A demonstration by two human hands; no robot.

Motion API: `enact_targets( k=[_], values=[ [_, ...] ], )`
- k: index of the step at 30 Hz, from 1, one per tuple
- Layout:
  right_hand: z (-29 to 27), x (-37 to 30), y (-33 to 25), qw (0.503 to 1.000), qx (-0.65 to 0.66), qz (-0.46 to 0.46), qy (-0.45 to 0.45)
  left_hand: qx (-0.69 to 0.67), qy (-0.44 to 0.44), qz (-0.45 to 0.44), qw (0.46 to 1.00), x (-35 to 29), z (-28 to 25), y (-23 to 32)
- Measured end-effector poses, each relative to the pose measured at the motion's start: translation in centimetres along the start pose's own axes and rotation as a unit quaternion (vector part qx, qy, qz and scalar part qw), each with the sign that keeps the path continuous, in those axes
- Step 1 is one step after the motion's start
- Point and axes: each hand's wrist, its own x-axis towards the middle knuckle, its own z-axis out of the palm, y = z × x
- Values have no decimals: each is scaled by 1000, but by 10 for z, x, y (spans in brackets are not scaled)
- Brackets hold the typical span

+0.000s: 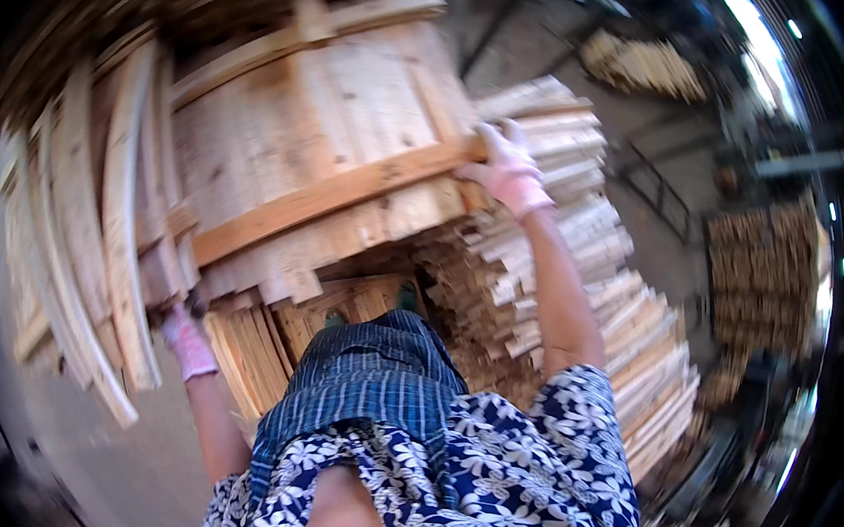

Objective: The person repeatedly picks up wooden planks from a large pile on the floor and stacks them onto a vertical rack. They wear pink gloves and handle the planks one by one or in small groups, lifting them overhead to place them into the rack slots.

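Note:
In front of me, a reddish-brown wooden strip (pixel 348 189) lies slantwise across a layer of pale wide boards (pixel 251 153). My right hand (pixel 512 171), in a pale pink work glove, is closed round the strip's right end, with the thumb on the near side and the fingers over the far side. My left hand (pixel 189 342), in a pink and white glove, is low by the near ends of boards at the left, below the strip's left end. Its fingers are blurred and partly hidden, so its grip is unclear.
Long narrow boards (pixel 124 207) lean and jut out at the left. A tall stack of pale slats (pixel 586 228) stands close on my right. More slats (pixel 243 353) lie by my legs. Further right are another stack (pixel 762 278) and a metal frame (pixel 659 189).

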Motion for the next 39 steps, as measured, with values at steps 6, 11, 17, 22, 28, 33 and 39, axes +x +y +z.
enact_targets(
  k=[6,11,17,22,28,33,39],
  values=[
    [7,5,0,1000,8,24,-13,-64,-66,4,996,21,-35,25],
    [24,-28,9,991,-33,63,113,86,-106,-9,991,-167,116,115],
    [32,-182,51,953,122,231,155,169,-447,-105,872,-302,282,101],
    [101,-441,127,756,4,572,319,213,-601,-131,759,-337,389,22],
    [151,-616,123,212,353,776,478,363,-813,1,456,-436,456,-70],
    [152,-588,153,368,371,724,449,406,-865,52,289,-523,477,-185],
    [133,-529,155,130,583,563,571,527,-781,-106,317,-613,505,-234]
  ],
)
